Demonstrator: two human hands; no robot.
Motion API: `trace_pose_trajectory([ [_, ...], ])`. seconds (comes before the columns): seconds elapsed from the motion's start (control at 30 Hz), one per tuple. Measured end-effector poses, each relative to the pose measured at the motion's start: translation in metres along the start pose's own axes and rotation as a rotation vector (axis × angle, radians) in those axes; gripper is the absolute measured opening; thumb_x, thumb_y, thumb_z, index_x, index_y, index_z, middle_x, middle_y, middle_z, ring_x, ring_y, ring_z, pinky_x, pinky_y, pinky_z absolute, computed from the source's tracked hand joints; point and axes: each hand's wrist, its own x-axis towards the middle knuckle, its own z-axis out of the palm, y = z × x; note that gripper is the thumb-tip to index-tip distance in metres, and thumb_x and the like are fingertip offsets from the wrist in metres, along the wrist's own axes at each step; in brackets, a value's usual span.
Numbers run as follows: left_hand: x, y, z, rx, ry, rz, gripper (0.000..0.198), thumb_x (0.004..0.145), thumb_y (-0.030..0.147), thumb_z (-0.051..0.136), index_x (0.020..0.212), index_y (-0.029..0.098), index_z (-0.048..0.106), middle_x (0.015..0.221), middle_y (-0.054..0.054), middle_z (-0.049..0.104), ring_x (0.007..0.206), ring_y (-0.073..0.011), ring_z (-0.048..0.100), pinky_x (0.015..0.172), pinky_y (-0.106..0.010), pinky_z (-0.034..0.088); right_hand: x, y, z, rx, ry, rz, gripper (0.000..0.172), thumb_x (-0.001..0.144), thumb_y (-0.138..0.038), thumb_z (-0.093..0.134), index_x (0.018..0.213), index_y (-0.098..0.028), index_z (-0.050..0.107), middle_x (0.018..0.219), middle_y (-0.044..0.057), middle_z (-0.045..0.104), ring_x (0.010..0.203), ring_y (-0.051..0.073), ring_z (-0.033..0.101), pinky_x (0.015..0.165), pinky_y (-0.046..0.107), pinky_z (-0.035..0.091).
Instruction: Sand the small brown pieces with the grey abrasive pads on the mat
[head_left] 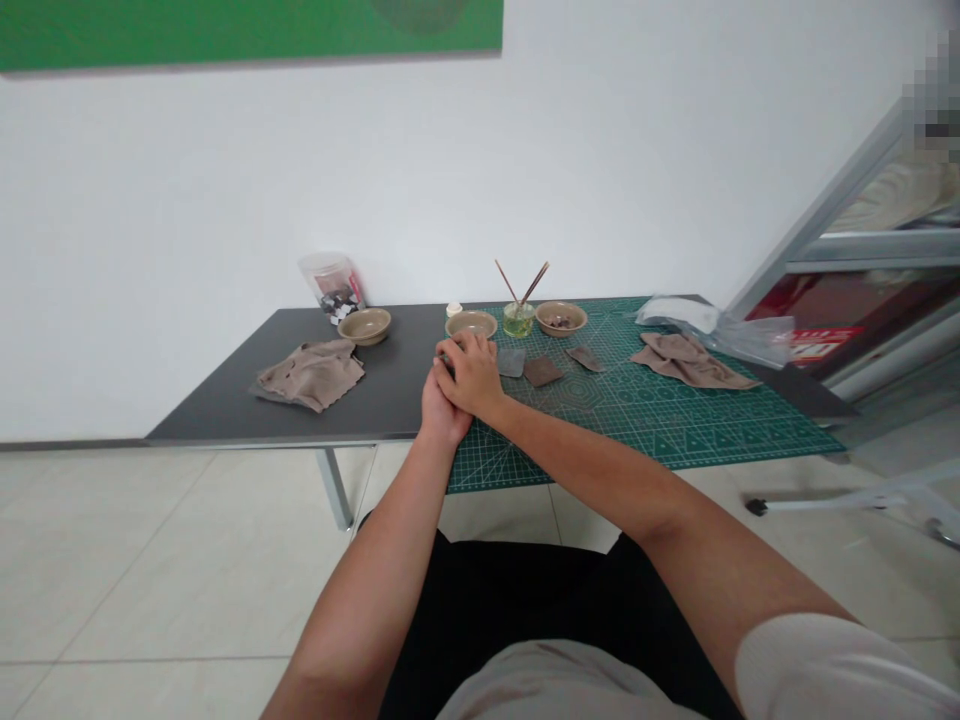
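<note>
**Head view.** I am looking down at a dark grey rectangular table (390, 395) whose right half is carrying a green gridded cutting mat (675, 420). My right hand (471, 378) is lying over my left hand (441, 412) at the mat's left edge. The two are pressing together with fingers curled. I cannot tell whether they are clamping anything, since whatever is lying beneath them is hidden.

The nearest thing is a shallow tan ceramic bowl (471, 323), standing just beyond the fingertips. Just beside my right hand, a small grey square patch (511, 362), a brown square patch (542, 371) and a darker brown scrap (586, 357) are lying flat on the mat, none of them touching the hands.

Behind them, a small glass jar of yellowish liquid (518, 320) is holding two thin wooden sticks, between the tan bowl and a second tan bowl of dark pieces (560, 318). A crumpled brown cloth (311, 373) is lying loose on the bare table to the left, and a second brown cloth (690, 360) on the mat to the right.

I am judging the work to be at an early stage: the materials are laid out and the patches appear untouched.
</note>
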Motion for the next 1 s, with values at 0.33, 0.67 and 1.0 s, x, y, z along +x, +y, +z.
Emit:
trace_pose_trajectory([
  [0.33,0.010,-0.006,-0.006,0.065,0.065,0.099,0.019,0.093,0.036,0.049,0.084,0.022,0.059,0.095,-0.004,0.067,0.111,-0.0211,0.063,0.095,-0.036,0.052,-0.002,0.000,-0.003,0.081,-0.001,-0.047,0.036,0.097,-0.048,0.044,0.110,-0.018,0.059,0.116,0.013,0.058,0.110,0.029,0.047,0.094,0.042,0.034],
  [0.67,0.010,-0.011,-0.011,0.139,0.082,0.190,0.026,0.096,0.030,0.041,0.079,0.023,0.059,0.087,-0.004,0.063,0.107,-0.0204,0.062,0.101,-0.035,0.048,-0.002,0.006,-0.005,0.123,0.000,-0.180,0.033,0.097,-0.044,0.045,0.110,-0.016,0.058,0.112,0.012,0.058,0.105,0.028,0.047,0.097,0.043,0.036],
  [1.0,0.012,-0.011,-0.012,0.067,0.057,0.144,0.018,0.091,0.023,0.050,0.074,0.020,0.056,0.078,-0.001,0.061,0.086,-0.0144,0.062,0.086,-0.028,0.052,-0.007,0.016,-0.006,0.081,0.002,-0.268,0.046,0.097,-0.054,0.041,0.113,-0.015,0.059,0.114,0.014,0.057,0.106,0.029,0.046,0.098,0.044,0.036],
])
